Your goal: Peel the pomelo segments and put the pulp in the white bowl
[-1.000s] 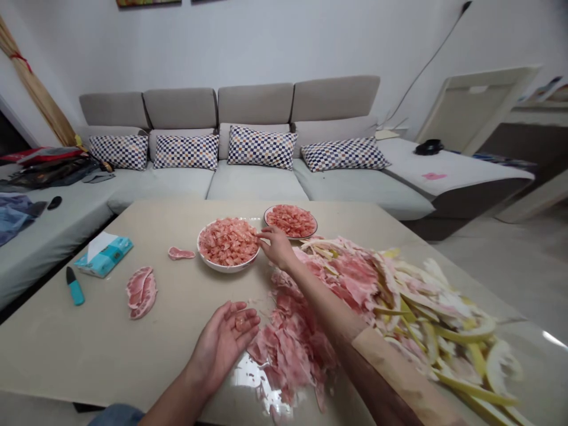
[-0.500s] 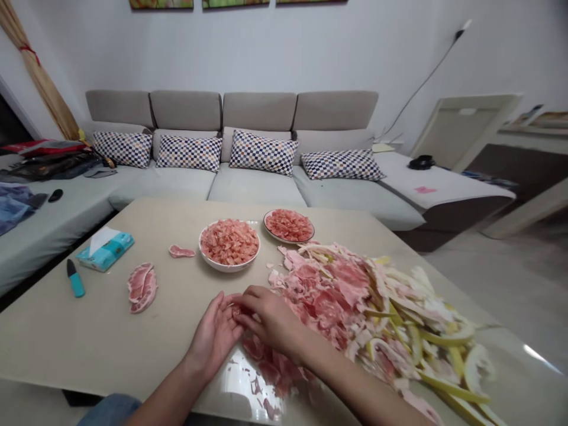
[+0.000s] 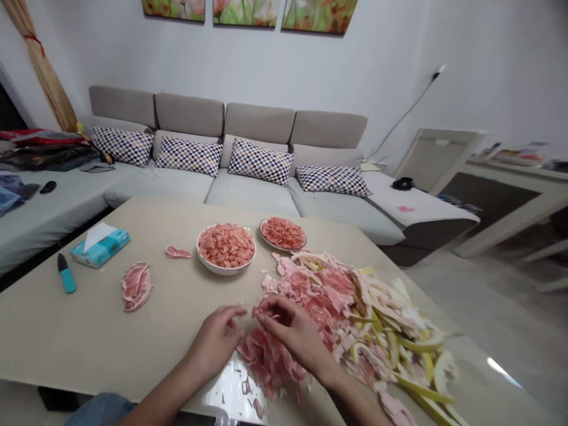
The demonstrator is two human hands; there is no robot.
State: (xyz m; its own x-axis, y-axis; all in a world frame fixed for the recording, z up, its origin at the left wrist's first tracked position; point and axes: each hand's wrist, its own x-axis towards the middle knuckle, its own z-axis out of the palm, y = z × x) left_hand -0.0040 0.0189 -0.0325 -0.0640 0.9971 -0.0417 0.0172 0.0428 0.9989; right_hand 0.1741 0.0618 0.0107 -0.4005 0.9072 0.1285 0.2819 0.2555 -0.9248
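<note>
My right hand (image 3: 290, 331) pinches a small pink piece of pomelo flesh (image 3: 256, 312) between thumb and fingertips. Just left of it, my left hand (image 3: 217, 334) has its fingers curled in; a tiny pale scrap shows at its fingertips, too small to name. Under and beside my right hand spreads a heap of pink pomelo membrane (image 3: 270, 361). Beyond the hands stands a white bowl (image 3: 226, 270) heaped with pink pomelo flesh (image 3: 227, 244). Behind it to the right, a dark-rimmed plate (image 3: 290, 249) carries more of the same flesh.
Pomelo rind strips (image 3: 417, 343) cover the table's right side. On the left lie a pomelo segment (image 3: 136, 286), a smaller piece (image 3: 178, 252), a teal-handled knife (image 3: 67, 278) and a tissue pack (image 3: 101, 247). A grey sofa (image 3: 252, 189) runs behind the table (image 3: 177, 219).
My right hand has come back from the bowl to my left hand, and now draws slightly apart from it with a flesh piece. My left hand has turned from open palm to curled fingers.
</note>
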